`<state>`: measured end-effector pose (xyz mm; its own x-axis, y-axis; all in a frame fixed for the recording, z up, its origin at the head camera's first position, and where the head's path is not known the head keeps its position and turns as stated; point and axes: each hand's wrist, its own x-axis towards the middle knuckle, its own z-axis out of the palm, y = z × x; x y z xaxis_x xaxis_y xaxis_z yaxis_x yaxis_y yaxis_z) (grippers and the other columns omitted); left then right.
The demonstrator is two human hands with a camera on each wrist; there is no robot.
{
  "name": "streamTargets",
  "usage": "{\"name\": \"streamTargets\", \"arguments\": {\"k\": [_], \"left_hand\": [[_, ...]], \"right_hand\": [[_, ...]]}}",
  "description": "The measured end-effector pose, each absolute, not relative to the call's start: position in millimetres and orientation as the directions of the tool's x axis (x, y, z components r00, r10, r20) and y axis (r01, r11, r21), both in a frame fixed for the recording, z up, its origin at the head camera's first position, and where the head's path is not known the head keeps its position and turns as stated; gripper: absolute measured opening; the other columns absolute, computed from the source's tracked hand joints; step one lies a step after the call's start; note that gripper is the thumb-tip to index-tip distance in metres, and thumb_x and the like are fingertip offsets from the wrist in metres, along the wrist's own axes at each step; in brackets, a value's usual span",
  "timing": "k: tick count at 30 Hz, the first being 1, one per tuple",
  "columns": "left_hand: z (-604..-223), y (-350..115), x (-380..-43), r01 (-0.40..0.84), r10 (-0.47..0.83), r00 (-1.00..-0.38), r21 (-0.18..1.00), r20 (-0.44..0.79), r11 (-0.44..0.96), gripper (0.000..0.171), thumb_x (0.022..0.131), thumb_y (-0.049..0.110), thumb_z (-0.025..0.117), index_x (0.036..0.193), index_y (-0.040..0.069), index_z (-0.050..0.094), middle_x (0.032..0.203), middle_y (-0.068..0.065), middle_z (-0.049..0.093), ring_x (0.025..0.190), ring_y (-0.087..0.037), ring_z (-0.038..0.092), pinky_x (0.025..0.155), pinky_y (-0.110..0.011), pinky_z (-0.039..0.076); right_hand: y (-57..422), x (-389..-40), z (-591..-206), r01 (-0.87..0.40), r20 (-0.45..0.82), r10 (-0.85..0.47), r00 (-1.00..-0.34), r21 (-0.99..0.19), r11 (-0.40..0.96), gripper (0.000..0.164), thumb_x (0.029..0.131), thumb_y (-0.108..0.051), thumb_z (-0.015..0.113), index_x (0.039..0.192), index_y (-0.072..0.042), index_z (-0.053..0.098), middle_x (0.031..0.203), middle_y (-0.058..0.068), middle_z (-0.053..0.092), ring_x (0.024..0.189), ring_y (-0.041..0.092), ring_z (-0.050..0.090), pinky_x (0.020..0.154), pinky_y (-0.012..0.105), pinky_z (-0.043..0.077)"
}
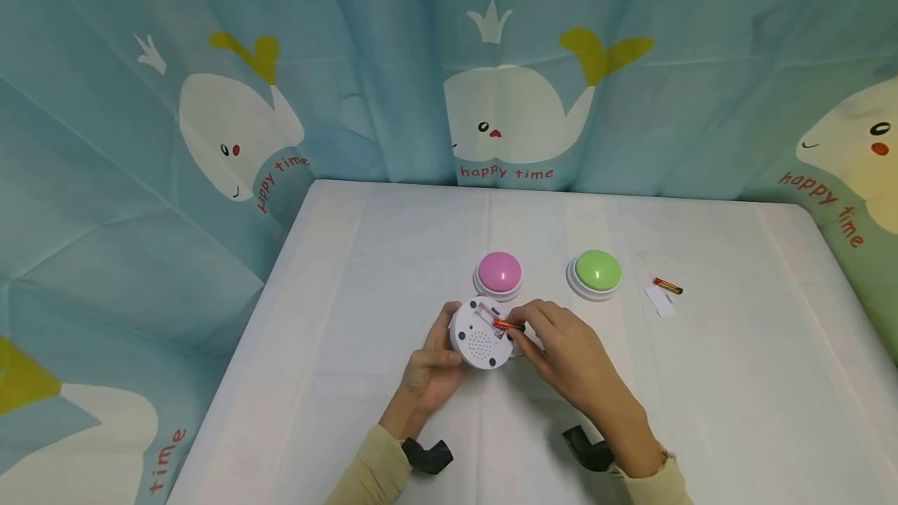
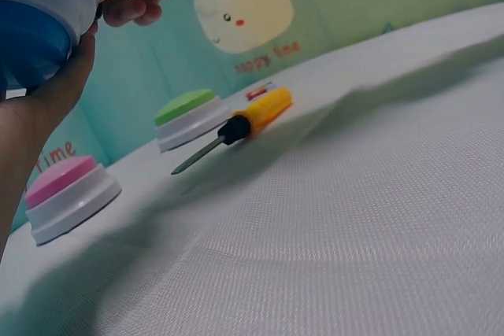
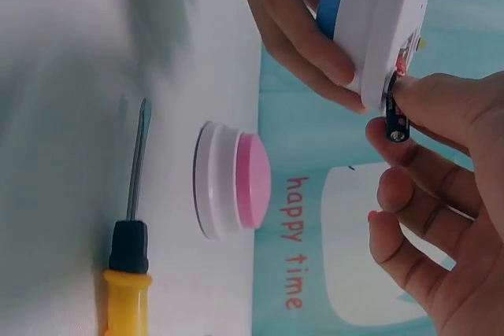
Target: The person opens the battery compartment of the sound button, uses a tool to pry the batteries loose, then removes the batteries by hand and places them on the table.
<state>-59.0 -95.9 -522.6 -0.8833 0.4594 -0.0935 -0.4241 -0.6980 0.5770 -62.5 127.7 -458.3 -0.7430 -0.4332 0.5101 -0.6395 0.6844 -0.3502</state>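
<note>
My left hand (image 1: pixel 433 372) grips a round white push button (image 1: pixel 480 349) by its side, with its underside facing up. That underside has a speaker grille, dark screws or feet and an uncovered battery slot. Its blue dome (image 2: pixel 30 45) points down in the left wrist view. Between thumb and forefinger my right hand (image 1: pixel 564 349) pinches a red and black battery (image 3: pixel 398 125). The battery lies at the slot, one end sticking out past the edge of the casing. The other fingers of the right hand are loosely bent below it.
A pink push button (image 1: pixel 500 271) and a green push button (image 1: pixel 598 270) stand behind the hands. Right of them lie another battery (image 1: pixel 668 285) and a small white piece (image 1: pixel 659 301). A yellow-handled screwdriver (image 2: pixel 264 112) lies on the white tablecloth (image 1: pixel 379 256) below the hands.
</note>
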Motion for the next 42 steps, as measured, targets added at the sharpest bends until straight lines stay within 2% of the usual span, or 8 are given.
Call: {"name": "streamTargets", "arguments": {"k": [10, 13, 16, 20, 24, 28, 35, 42], "left_hand": [[-525.0, -96.9, -59.1, -0.429, 0.453, -0.886, 0.538, -0.095, -0.726, 0.066, 0.072, -0.013, 0.049, 0.124, 0.027, 0.048, 0.148, 0.004, 0.048, 0.138, -0.018, 0.045, 0.116, -0.033, 0.041], [-525.5, -97.3, -58.7, -0.427, 0.456, -0.886, 0.537, -0.087, -0.727, 0.066, 0.071, -0.012, 0.047, 0.124, 0.027, 0.049, 0.147, 0.004, 0.049, 0.138, -0.018, 0.046, 0.117, -0.034, 0.041], [-525.5, -97.8, -58.2, -0.422, 0.457, -0.886, 0.541, -0.078, -0.727, 0.065, 0.072, -0.012, 0.049, 0.124, 0.027, 0.049, 0.148, 0.004, 0.049, 0.138, -0.018, 0.046, 0.117, -0.033, 0.041], [-525.1, -97.8, -58.5, -0.420, 0.458, -0.886, 0.542, -0.072, -0.728, 0.065, 0.072, -0.011, 0.051, 0.124, 0.027, 0.048, 0.149, 0.004, 0.049, 0.139, -0.018, 0.046, 0.118, -0.033, 0.041], [-525.5, -97.4, -59.2, -0.425, 0.461, -0.884, 0.542, -0.076, -0.726, 0.065, 0.072, -0.011, 0.050, 0.124, 0.028, 0.048, 0.149, 0.004, 0.049, 0.139, -0.018, 0.046, 0.117, -0.033, 0.041], [-525.7, -96.9, -59.7, -0.426, 0.458, -0.885, 0.543, -0.084, -0.724, 0.065, 0.072, -0.012, 0.047, 0.124, 0.027, 0.048, 0.148, 0.005, 0.050, 0.138, -0.018, 0.047, 0.116, -0.033, 0.042], [-527.0, -96.0, -60.5, -0.423, 0.462, -0.884, 0.547, -0.074, -0.722, 0.065, 0.071, -0.012, 0.048, 0.123, 0.027, 0.049, 0.148, 0.004, 0.051, 0.138, -0.017, 0.048, 0.116, -0.032, 0.042], [-527.5, -96.1, -60.9, -0.419, 0.464, -0.884, 0.546, -0.063, -0.725, 0.065, 0.072, -0.012, 0.047, 0.124, 0.027, 0.048, 0.149, 0.003, 0.050, 0.137, -0.018, 0.048, 0.115, -0.033, 0.043]], "right_hand": [[146.3, -61.9, -460.6, -0.629, 0.495, -0.424, -0.758, -0.384, 0.676, 0.025, 0.087, -0.011, 0.083, 0.110, -0.016, 0.074, 0.106, -0.007, 0.071, 0.094, 0.011, 0.058, 0.077, 0.022, 0.047], [159.3, -62.2, -462.8, -0.616, 0.523, -0.379, -0.763, -0.413, 0.671, 0.015, 0.100, -0.024, 0.072, 0.111, -0.014, 0.074, 0.107, -0.003, 0.071, 0.098, 0.015, 0.057, 0.084, 0.021, 0.044], [173.7, -62.7, -463.8, -0.592, 0.551, -0.314, -0.773, -0.450, 0.668, 0.031, 0.106, -0.037, 0.058, 0.111, -0.010, 0.074, 0.108, 0.000, 0.071, 0.102, 0.019, 0.057, 0.091, 0.018, 0.042], [190.8, -64.5, -462.9, -0.539, 0.569, -0.206, -0.796, -0.513, 0.668, 0.014, 0.097, -0.010, 0.073, 0.110, -0.007, 0.074, 0.105, 0.004, 0.072, 0.103, 0.019, 0.054, 0.095, 0.015, 0.038], [205.6, -65.5, -463.6, -0.470, 0.578, -0.092, -0.811, -0.549, 0.691, 0.037, 0.077, 0.016, 0.081, 0.108, -0.004, 0.074, 0.103, 0.009, 0.071, 0.101, 0.014, 0.052, 0.094, 0.012, 0.035], [221.2, -66.7, -465.7, -0.396, 0.560, -0.015, -0.829, -0.567, 0.722, 0.033, 0.080, 0.015, 0.079, 0.107, -0.001, 0.073, 0.104, 0.013, 0.071, 0.102, 0.006, 0.049, 0.093, 0.011, 0.034], [249.2, -68.7, -470.2, -0.219, 0.479, 0.116, -0.870, -0.585, 0.781, 0.027, 0.086, 0.009, 0.077, 0.110, -0.002, 0.073, 0.104, 0.015, 0.070, 0.096, 0.005, 0.043, 0.075, 0.023, 0.033], [280.3, -73.1, -482.4, -0.146, 0.436, 0.165, -0.885, -0.595, 0.790, 0.026, 0.089, 0.007, 0.075, 0.113, -0.001, 0.073, 0.102, 0.014, 0.067, 0.093, -0.010, 0.038, 0.075, 0.019, 0.030]]}}
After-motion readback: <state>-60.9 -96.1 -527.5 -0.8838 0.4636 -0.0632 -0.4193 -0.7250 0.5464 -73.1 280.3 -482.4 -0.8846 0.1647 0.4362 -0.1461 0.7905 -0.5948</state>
